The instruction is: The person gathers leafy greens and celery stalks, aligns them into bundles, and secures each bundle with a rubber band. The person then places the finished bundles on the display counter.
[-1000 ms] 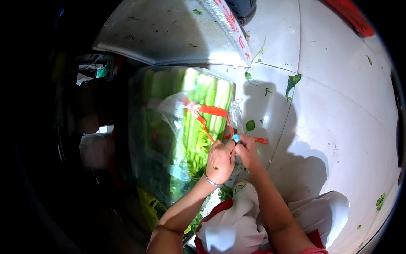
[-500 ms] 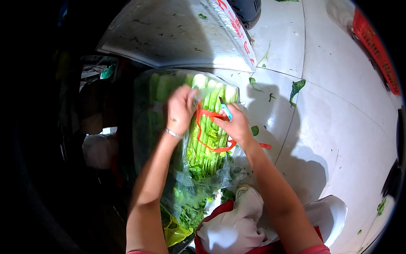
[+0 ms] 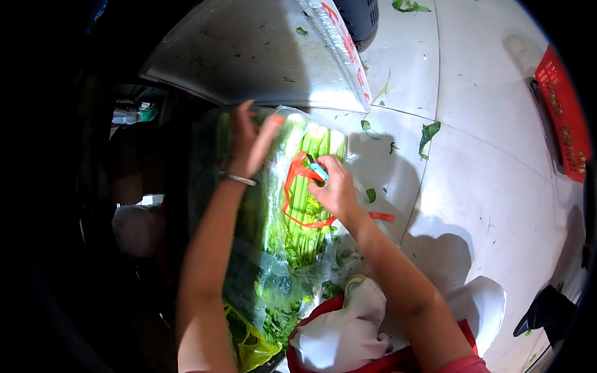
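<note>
The white tiled floor [image 3: 485,186] is the biggest thing here, and a big clear plastic bag [image 3: 261,248] full of long green celery stalks [image 3: 308,199] lies on it, just below a flat grey board [image 3: 249,56]. That bag is the thing being worked on, so everything else is told from it. A red crate [image 3: 569,118] stands far off to the right of the bag, and small green leaf bits [image 3: 429,133] lie on the floor to its right. The left hand [image 3: 249,140] rests flat on the top of the bag, fingers loose and open, pressing the plastic down. The right hand [image 3: 336,186] is over the middle of the bag, its grip pinched tight on a small blue tool [image 3: 318,169], right where an orange strap [image 3: 295,193] loops around the stalks. It looks like the step in hand is cutting or freeing that strap. The next move likely needs a small, careful pull, with the bag held down.
</note>
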Motion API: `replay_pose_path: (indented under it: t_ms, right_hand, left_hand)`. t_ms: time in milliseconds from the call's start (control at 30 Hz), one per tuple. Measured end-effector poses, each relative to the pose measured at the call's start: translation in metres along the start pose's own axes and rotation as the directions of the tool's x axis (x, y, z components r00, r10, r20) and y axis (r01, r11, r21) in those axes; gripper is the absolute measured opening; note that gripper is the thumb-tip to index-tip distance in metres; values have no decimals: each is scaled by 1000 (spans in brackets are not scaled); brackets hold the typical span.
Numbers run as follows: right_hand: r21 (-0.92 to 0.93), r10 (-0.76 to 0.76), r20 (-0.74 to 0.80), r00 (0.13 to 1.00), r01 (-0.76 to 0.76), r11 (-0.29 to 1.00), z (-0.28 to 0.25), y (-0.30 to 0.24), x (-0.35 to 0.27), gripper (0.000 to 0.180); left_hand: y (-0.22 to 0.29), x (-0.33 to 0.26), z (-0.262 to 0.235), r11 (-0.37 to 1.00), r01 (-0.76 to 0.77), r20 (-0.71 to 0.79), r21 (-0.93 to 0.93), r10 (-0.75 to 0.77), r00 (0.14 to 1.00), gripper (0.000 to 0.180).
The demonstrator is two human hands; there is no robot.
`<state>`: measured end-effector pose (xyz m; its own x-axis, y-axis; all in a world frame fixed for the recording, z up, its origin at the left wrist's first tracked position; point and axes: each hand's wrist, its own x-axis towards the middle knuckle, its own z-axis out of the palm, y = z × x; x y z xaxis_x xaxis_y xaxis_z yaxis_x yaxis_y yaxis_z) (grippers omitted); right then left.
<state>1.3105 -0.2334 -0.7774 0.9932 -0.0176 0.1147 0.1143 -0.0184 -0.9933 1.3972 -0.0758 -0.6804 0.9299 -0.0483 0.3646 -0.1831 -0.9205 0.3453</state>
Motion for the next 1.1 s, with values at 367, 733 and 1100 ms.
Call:
replay_pose_path:
  t_ms: [367, 733, 1100]
  right_hand:
    - [-142, -265, -282, 922, 233, 962, -28, 49, 51, 35]
    - [276, 264, 189, 946, -309, 910, -29, 31, 38, 20]
    - [139, 193, 128, 973, -210, 968, -13, 39, -3, 34]
  left_hand:
    - [6, 32, 35, 973, -149, 250, 178, 102, 963, 9]
    - [-142, 49, 31, 908, 150, 184, 392, -238, 954, 26]
    - [30, -23, -15, 919, -395, 134, 12, 390, 911, 28]
